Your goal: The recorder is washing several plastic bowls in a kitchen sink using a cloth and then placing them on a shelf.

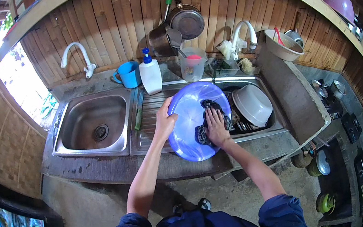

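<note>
A blue-purple plastic basin (187,130) is tilted with its inside towards me, over the ribbed steel drainboard and the edge of the right sink. My left hand (165,119) grips the basin's upper left rim, thumb on the inside. My right hand (216,126) presses a dark patterned cloth (202,135) flat against the right part of the basin's inner surface, fingers extended. Left of the basin, a knife with a green handle (138,118) lies on the drainboard (151,121). In the right sink, a white plastic bowl (253,105) rests tilted on other dishes, partly hidden.
The left steel sink (81,119) shows its drain. Behind the drainboard stand a blue mug (129,75), a white pump bottle (151,76) and a clear plastic pitcher (192,68). White faucets (73,52) (243,31) rise behind both sinks. A concrete divider (290,94) borders the right sink.
</note>
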Demonstrator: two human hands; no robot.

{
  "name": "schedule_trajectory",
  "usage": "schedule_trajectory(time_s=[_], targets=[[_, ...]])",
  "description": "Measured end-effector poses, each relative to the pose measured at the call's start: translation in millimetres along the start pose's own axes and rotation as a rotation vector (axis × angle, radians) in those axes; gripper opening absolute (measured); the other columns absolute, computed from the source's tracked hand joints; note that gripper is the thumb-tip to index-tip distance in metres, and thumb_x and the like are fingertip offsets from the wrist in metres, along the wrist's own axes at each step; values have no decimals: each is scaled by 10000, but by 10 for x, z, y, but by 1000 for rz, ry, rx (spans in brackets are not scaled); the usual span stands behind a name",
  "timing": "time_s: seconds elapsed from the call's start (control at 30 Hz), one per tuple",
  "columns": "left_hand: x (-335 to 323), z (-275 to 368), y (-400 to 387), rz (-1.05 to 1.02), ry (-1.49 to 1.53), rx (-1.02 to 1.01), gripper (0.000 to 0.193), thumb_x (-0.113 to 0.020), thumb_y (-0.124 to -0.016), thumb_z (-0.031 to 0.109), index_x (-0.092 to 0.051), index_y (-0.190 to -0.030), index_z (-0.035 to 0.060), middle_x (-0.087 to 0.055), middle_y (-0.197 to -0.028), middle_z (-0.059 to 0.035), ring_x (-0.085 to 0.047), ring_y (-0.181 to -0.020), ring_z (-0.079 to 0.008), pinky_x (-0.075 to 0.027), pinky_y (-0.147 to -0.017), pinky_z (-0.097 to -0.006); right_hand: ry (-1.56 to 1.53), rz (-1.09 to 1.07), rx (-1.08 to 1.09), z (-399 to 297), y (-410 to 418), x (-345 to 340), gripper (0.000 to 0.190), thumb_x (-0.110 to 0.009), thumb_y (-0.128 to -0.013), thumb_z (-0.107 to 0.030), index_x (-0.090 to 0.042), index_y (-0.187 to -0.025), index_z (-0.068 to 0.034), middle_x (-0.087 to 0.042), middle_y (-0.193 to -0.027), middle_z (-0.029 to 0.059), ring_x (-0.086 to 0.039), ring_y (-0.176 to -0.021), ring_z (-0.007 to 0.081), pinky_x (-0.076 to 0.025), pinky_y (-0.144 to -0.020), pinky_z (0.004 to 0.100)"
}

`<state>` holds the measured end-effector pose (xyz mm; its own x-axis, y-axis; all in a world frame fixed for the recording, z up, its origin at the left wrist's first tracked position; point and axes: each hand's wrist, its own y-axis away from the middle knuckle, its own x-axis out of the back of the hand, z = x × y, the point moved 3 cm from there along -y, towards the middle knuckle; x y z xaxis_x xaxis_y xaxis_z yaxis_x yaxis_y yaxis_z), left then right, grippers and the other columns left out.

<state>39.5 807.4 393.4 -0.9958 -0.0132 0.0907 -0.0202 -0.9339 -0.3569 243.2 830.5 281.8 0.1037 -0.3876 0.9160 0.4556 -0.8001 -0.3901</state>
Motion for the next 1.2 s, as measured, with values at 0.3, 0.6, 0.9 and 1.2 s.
schedule_trajectory(time_s=[0.3,0.6,0.9,1.2], targets=[[8,-226,249,251,168,22,470,-508,-676,-72,-530,-1140,-1,-587,-925,-39,-534,-822,-96,-428,-712,-224,-1398,-268,-30,-944,31,191,686,-415,-910,-258,-37,-1412,16,-92,-1469,225,-101,-1373,278,-123,-1098,347],[117,-128,276,376,449,-48,371,-580,-731,-28,-540,-1097,13,-573,-952,-8,-520,-864,-89,-395,-791,-221,-1217,-268,269,-945,-126,548,591,-430,-900,-185,-175,-1420,-70,-232,-1455,142,-236,-1341,260,-153,-1102,352],[136,-150,229,225,458,-42,541,-466,-603,-92,-510,-1135,-8,-573,-978,-41,-544,-861,-99,-437,-753,-222,-237,-141,235,-353,2,533,611,-357,-849,-78,-179,-1427,-171,-197,-1480,11,-190,-1361,237,-138,-1095,465],[29,12,221,164,257,-73,534,-460,-606,-119,-527,-1126,-17,-585,-940,-36,-545,-813,-89,-425,-741,-208,433,124,227,181,-505,928,560,-359,-865,-155,-231,-1410,-156,-294,-1424,-11,-195,-1351,154,-112,-1117,420]])
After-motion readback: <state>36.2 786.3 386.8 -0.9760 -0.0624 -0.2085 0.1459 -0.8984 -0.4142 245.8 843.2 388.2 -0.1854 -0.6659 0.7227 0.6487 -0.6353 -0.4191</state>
